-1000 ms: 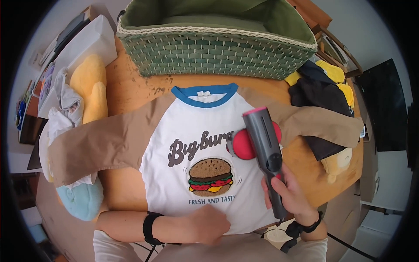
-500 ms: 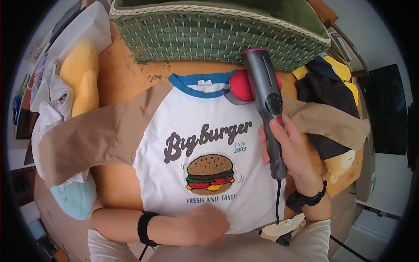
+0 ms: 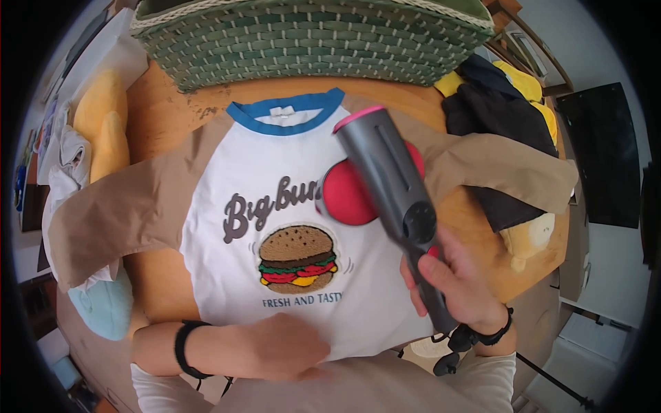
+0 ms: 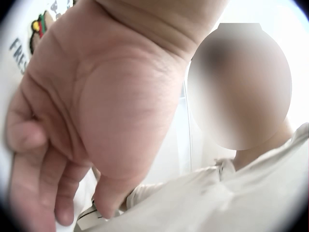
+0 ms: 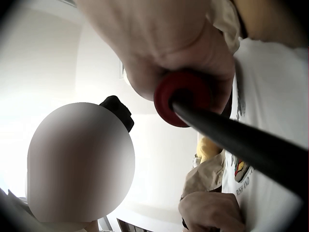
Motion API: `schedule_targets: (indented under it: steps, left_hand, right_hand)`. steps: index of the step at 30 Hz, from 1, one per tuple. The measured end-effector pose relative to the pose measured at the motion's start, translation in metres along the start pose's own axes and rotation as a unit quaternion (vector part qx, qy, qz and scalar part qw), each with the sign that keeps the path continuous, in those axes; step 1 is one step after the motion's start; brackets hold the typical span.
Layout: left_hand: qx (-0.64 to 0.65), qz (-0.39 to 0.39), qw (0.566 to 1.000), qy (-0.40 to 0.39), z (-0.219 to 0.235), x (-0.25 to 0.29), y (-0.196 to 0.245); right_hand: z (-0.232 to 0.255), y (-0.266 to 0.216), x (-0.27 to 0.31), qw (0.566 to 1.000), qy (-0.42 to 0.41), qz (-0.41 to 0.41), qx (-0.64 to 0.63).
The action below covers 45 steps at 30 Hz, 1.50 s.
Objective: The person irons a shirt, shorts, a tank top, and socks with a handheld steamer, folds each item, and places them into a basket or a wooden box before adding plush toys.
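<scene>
A white long-sleeved shirt (image 3: pixel 227 165) with brown sleeves, a blue collar and a burger print lies spread out face up. My right hand (image 3: pixel 454 282) grips the handle of a grey and red handheld garment steamer (image 3: pixel 385 172). Its red head overlaps the end of the "Big burger" lettering in the head view. From the handle's red end (image 5: pixel 181 99) a black cord runs off in the right wrist view. At the shirt's lower hem rests my left hand (image 3: pixel 292 347), holding nothing. In the left wrist view its fingers (image 4: pixel 48 179) are loosely bent beside the shirt.
A green woven basket (image 3: pixel 310 51) stands at the back of the wooden table (image 3: pixel 162 292). Yellow plush (image 3: pixel 103 124), grey-white cloth and a light blue plush (image 3: pixel 103 306) sit left. Dark clothes (image 3: pixel 475 110) and a tan plush (image 3: pixel 530 241) lie right.
The right hand moved the steamer up to the collar, then back down over the lettering, tilting it leftward. The left hand stays at the hem. The head view has shifted.
</scene>
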<state>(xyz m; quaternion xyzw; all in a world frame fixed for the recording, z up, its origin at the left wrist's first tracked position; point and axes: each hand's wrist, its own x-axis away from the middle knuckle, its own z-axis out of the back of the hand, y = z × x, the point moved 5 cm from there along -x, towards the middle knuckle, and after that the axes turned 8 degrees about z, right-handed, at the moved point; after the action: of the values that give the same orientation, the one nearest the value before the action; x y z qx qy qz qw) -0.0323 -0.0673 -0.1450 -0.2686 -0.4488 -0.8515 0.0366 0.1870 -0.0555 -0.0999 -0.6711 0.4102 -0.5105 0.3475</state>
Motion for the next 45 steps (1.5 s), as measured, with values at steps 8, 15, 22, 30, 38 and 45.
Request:
schedule_targets:
  steps: [8,15,22,30,38,45]
  left_hand:
    - [-0.035,0.252,0.875,0.411,0.096,0.059,-0.043]
    - [0.049,0.366,0.845,0.387,0.111,0.059,-0.065]
    - [0.043,0.37,0.848,0.377,0.107,0.059,-0.066]
    - [-0.009,0.338,0.849,0.405,0.101,0.062,-0.066]
    - [-0.074,0.27,0.832,0.48,0.08,0.083,-0.059]
    - [-0.117,0.58,0.624,0.51,0.078,0.159,-0.071]
  right_hand:
    - [0.007,0.034,0.03,0.998,-0.035,-0.044,0.023]
    - [0.015,0.044,0.052,0.997,-0.029,-0.063,0.034]
    - [0.03,0.059,0.102,0.993,-0.042,-0.09,0.06]
    - [0.056,0.082,0.157,0.961,-0.116,-0.117,0.222]
    - [0.074,0.089,0.189,0.97,-0.068,-0.122,0.2]
    - [0.081,0.092,0.176,0.983,-0.041,-0.126,0.13]
